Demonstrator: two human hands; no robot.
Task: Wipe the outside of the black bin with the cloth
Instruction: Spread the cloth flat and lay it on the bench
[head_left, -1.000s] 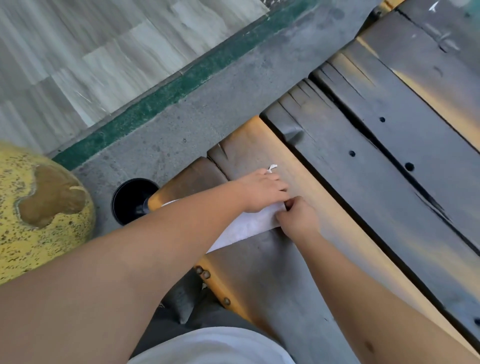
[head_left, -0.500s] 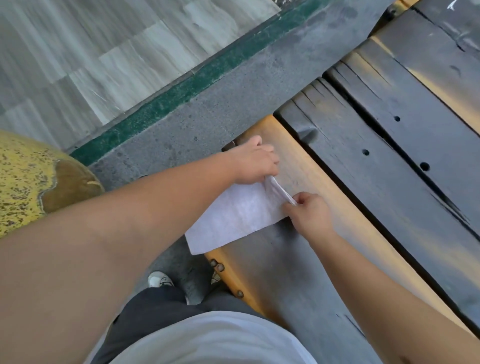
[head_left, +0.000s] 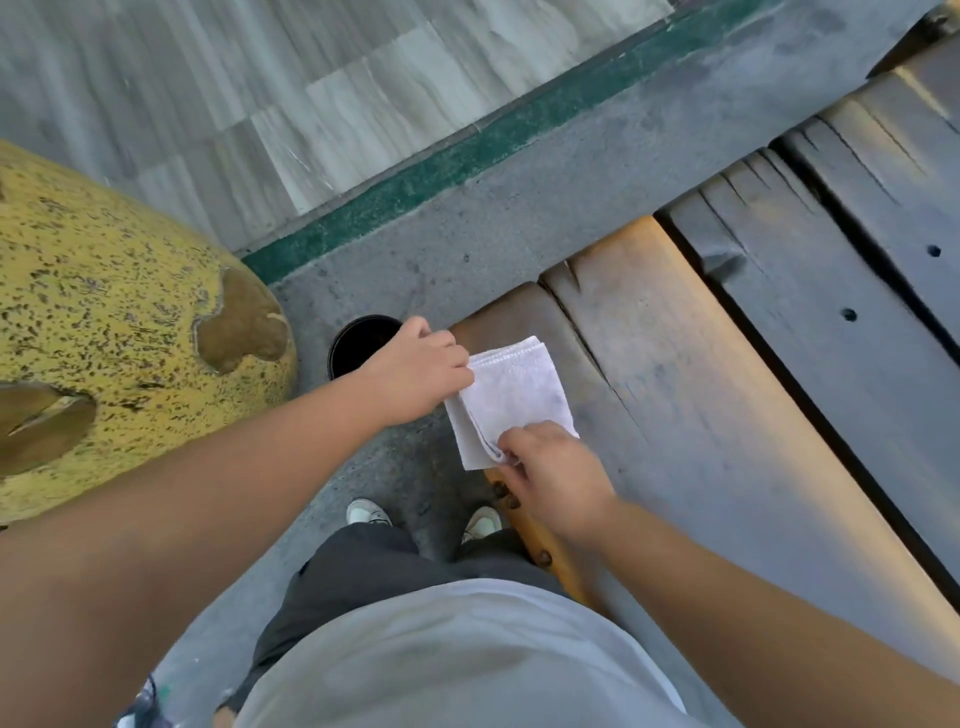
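A white cloth (head_left: 511, 397), folded into a small square, lies on the near corner of the wooden bench (head_left: 691, 395). My left hand (head_left: 415, 371) pinches its left edge. My right hand (head_left: 550, 467) pinches its near corner. The black bin (head_left: 356, 340) stands on the concrete floor just left of the bench end, seen from above; my left hand covers its right side.
A large yellow speckled boulder-like object (head_left: 119, 317) bulges at the left, close to the bin. A green strip (head_left: 467, 156) and pale tiles lie beyond. My feet (head_left: 369, 512) stand on grey concrete beside the bench's bolted edge.
The cloth has gone from a spread sheet to a folded square. Both hands shifted toward me and left along the bench end. The view tilted down, and the bin shows again.
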